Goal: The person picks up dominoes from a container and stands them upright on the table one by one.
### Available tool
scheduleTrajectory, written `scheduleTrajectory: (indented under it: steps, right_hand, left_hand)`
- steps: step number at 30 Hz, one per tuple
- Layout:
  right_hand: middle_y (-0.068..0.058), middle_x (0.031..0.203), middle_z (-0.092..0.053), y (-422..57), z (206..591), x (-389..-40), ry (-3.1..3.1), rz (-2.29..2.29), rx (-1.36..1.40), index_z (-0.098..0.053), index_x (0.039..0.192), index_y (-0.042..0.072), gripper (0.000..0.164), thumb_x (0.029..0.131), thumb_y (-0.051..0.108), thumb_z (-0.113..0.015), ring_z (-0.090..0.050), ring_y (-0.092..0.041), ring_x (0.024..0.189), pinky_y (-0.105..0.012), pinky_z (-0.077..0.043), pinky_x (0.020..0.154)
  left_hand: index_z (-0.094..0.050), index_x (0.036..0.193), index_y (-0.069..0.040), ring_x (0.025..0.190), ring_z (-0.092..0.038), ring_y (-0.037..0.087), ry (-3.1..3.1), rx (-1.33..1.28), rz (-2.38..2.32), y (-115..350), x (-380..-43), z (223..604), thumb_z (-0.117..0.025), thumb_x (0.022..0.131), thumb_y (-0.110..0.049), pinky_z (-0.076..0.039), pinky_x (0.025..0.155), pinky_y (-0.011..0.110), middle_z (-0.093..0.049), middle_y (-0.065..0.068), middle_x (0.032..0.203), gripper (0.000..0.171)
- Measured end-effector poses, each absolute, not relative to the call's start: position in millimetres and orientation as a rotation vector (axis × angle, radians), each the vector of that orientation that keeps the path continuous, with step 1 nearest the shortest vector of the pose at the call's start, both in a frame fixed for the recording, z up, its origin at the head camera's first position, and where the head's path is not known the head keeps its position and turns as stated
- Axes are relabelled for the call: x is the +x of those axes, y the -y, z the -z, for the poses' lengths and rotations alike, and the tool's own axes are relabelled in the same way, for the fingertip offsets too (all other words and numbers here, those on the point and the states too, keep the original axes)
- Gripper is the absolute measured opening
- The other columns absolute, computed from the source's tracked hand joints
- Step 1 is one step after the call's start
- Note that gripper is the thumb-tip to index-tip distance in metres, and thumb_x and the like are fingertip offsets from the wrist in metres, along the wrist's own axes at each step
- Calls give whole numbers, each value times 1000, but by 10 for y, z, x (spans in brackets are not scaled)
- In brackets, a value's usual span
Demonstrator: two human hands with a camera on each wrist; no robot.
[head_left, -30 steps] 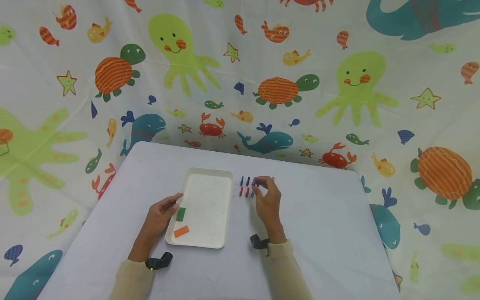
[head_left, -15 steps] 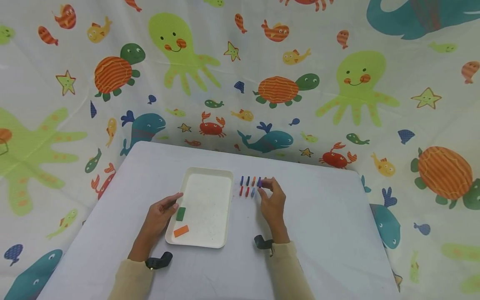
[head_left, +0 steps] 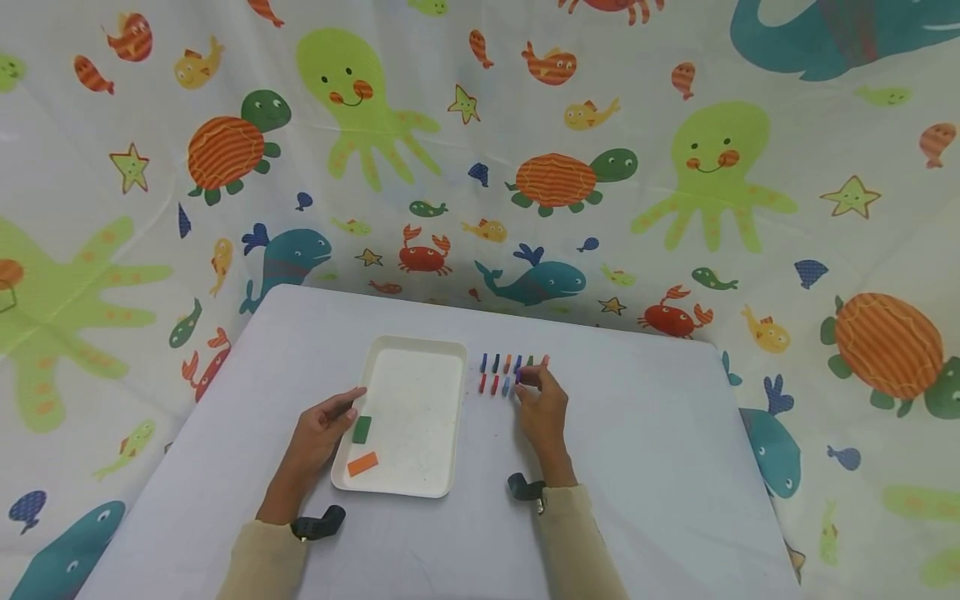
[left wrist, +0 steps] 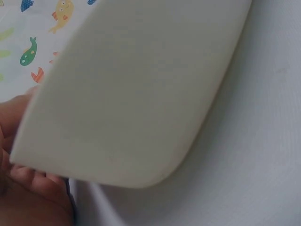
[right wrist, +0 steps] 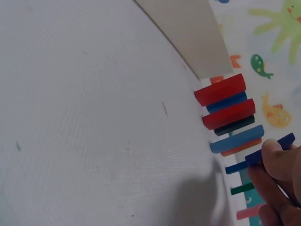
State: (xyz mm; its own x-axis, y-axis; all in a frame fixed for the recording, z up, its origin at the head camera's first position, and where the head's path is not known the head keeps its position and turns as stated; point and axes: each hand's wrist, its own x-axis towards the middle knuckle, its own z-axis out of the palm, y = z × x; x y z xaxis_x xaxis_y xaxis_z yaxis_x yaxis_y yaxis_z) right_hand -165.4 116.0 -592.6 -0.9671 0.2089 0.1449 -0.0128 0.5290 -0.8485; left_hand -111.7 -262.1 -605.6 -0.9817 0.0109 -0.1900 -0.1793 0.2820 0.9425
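My left hand holds the left rim of the white tray, its thumb at the edge; the left wrist view shows the tray wall with curled fingers beside it. Flat in the tray lie a green block and an orange block. Between thumb and finger, my right hand pinches a dark blue block. It is at the right end of the near row, beside a light blue block and two red blocks.
Behind the near row stands a far row holding a dark navy block, an orange block, a green block, a pink block and blue ones. A sea-animal curtain hangs behind the white table.
My right hand moves right with the dark blue block, then slightly towards me to the near row's end. The far row's orange and green blocks come into view. My left hand stays at the tray.
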Motion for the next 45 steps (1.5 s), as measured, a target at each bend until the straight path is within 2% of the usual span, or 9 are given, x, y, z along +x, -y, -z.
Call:
scheduleTrajectory:
  steps: [6, 13, 18, 28, 38, 45]
  right_hand:
    - [-2, 123, -75, -1164, 5984, -1649, 2554, -1372, -162, -67, 126, 16, 28, 100, 6, -73, -72, -21, 118, -43, -54, 116]
    - [-7, 121, -75, -1153, 6010, -1624, 2542, -1375, -141, -68, 126, 11, 29, 98, 2, -73, -72, -24, 115, -45, -57, 112]
    - [-5, 118, -76, -1147, 6044, -1627, 2560, -1353, -164, -68, 124, 13, 29, 98, 2, -74, -73, -22, 113, -45, -57, 111]
    - [-5, 115, -75, -1162, 6070, -1635, 2558, -1383, -162, -68, 123, 13, 28, 98, 1, -74, -73, -22, 111, -45, -57, 111]
    - [-4, 119, -74, -1169, 6065, -1616, 2578, -1381, -202, -68, 126, 15, 32, 97, 3, -75, -72, -22, 114, -46, -55, 114]
    - [-3, 121, -73, -1171, 6034, -1592, 2568, -1358, -232, -67, 126, 16, 34, 96, 6, -78, -71, -21, 116, -45, -54, 116]
  left_hand:
    - [-55, 155, -14, 160, -38, 29, -2390, -179, -1768, 2616, -1118, 6042, -63, 109, -28, -39, 107, 2, -49, 6, 166, 49]
    - [-55, 155, -14, 159, -40, 30, -2393, -179, -1772, 2614, -1112, 6035, -63, 109, -27, -39, 104, -1, -50, 7, 166, 49]
    - [-55, 155, -14, 160, -38, 30, -2385, -179, -1780, 2610, -1115, 6018, -64, 108, -28, -38, 105, -1, -48, 8, 167, 49]
    - [-56, 154, -12, 159, -40, 32, -2397, -153, -1796, 2604, -1107, 6027, -63, 109, -23, -39, 103, -1, -50, 9, 165, 47]
    - [-55, 154, -11, 159, -39, 34, -2396, -163, -1798, 2599, -1115, 6045, -64, 108, -25, -39, 103, -1, -49, 11, 165, 49]
    - [-56, 154, -13, 159, -39, 30, -2387, -172, -1796, 2613, -1112, 6049, -64, 108, -27, -40, 106, 2, -50, 7, 165, 48]
